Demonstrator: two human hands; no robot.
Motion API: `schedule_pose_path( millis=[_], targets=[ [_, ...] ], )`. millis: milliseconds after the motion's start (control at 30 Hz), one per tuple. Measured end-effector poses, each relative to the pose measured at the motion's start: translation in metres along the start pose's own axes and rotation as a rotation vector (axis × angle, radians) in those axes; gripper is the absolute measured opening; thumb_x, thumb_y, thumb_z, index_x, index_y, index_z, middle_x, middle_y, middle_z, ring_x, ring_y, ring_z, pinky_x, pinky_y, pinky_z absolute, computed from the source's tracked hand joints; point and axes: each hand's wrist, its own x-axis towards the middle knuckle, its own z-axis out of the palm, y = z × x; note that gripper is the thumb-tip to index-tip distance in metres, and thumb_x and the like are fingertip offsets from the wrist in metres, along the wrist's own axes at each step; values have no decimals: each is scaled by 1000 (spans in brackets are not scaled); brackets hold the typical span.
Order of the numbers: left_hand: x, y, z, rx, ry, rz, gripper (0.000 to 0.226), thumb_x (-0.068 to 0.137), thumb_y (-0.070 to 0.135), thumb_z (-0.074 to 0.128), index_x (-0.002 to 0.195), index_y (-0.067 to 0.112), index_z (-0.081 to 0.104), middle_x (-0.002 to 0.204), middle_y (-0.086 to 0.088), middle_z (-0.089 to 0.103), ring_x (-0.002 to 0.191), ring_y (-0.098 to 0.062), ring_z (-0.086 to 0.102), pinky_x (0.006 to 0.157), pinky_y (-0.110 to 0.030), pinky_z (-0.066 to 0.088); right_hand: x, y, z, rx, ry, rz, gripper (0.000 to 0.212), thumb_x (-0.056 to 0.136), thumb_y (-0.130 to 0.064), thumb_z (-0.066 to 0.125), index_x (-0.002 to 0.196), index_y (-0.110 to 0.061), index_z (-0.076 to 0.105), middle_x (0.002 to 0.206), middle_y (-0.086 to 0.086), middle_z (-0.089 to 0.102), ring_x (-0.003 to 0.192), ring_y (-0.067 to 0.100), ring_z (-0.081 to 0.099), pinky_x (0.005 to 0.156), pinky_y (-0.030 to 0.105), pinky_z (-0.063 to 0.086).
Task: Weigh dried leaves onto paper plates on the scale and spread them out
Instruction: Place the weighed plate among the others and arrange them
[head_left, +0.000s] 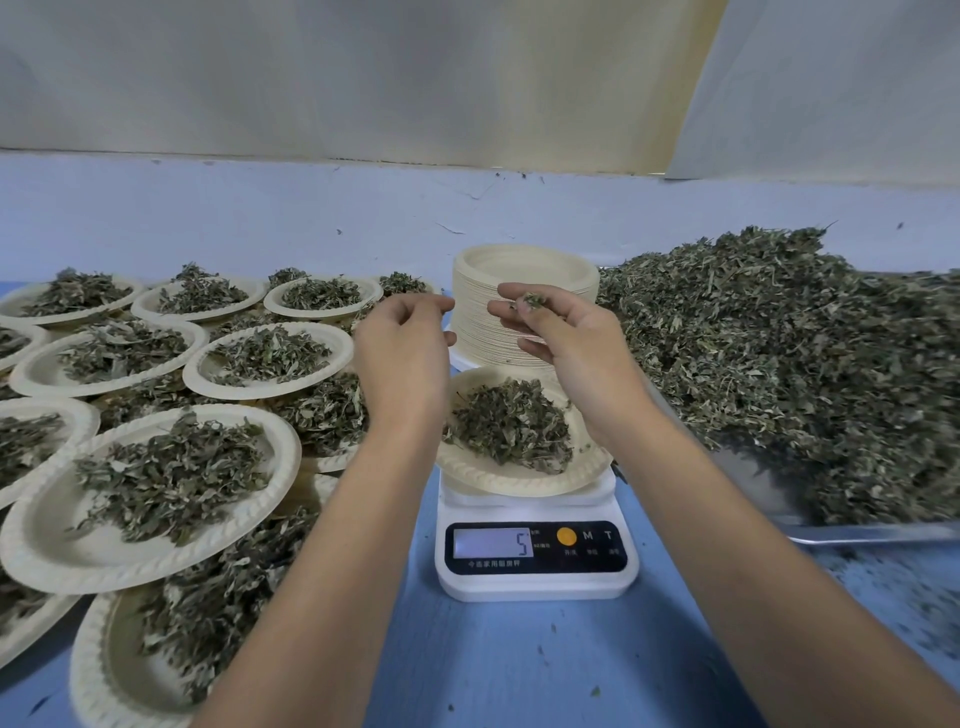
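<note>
A blue table (519, 665) is covered on the right by a shiny metal tray (857, 532), on which a loose heap of dried leaves (779, 353) (crumbly, grey-green) is piled. On the left, round filled paper plates (52, 519) with crimped rims are overlapped in layers. A tall stack of empty plates (478, 332) is set behind the white scale (535, 582), whose display reads 5. A plate (498, 480) bearing a small mound of leaves (511, 426) is seated on the scale. Above it, a pinch of leaves (531, 300) is held between the thumb and fingertips of the right hand (566, 332). The left hand (402, 343) is seen with fingertips drawn together; whether anything is pinched cannot be told.
</note>
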Motion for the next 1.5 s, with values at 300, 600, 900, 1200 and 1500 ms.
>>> schedule_pose_path(
  millis=[300,600,900,1200,1500],
  targets=[
    [1,-3,0,40,-9,5,27,88,9,45,76,22,65,81,9,66,67,-8,59,51,-17,40,3,5,-3,-132,-101,84,36,85,-4,52,109,-25,68,114,-11,67,113,3,55,87,16,40],
    [-2,-4,2,60,-29,12,27,89,11,43,77,22,65,86,5,67,62,-4,58,58,-23,39,5,5,-3,-76,107,16,29,99,-10,37,99,-8,67,67,-3,57,64,6,50,63,17,42],
    [-17,0,24,79,-180,52,27,90,10,44,76,23,64,88,10,68,66,-6,61,65,-25,42,18,18,-69,-279,376,72,33,100,-15,37,94,-10,69,67,-6,53,62,5,42,62,24,33],
    [-32,4,63,35,-247,26,28,88,6,45,72,21,64,81,5,69,59,-8,59,57,-21,38,23,62,-147,-1399,92,405,32,98,-18,43,128,-13,56,131,16,53,125,33,46,98,38,43],
    [-37,-2,68,56,-249,18,28,88,6,45,74,20,65,81,9,69,54,-2,58,50,-12,39,16,59,-139,-1381,117,379,28,90,-1,54,112,-10,68,113,17,64,105,33,61,81,35,49]
  ],
)
